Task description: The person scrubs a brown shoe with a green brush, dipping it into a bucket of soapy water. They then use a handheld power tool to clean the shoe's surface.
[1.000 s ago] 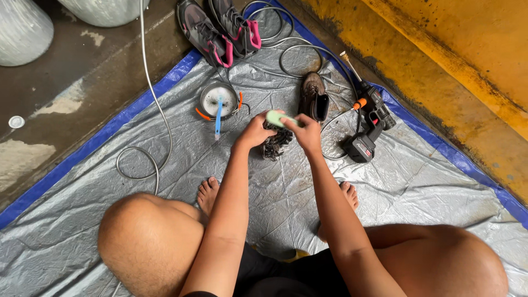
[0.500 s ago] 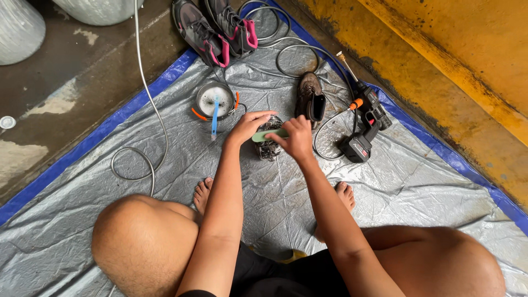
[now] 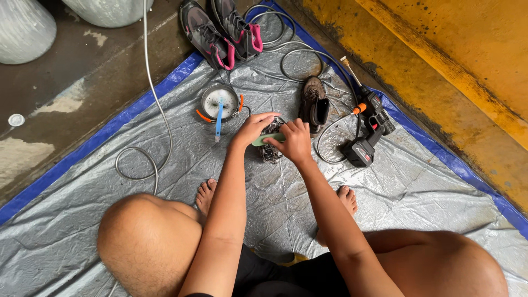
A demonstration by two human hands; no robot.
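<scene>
Both hands — left [image 3: 254, 127], right [image 3: 294, 141] — close together, clamped on a green brush [image 3: 268, 139] over a dark shoe [image 3: 270, 151].

No packages, labels, signs or screens can be made out anywhere on the tarp or the floor around it (any small print on the tools is too blurred to tell).
</scene>
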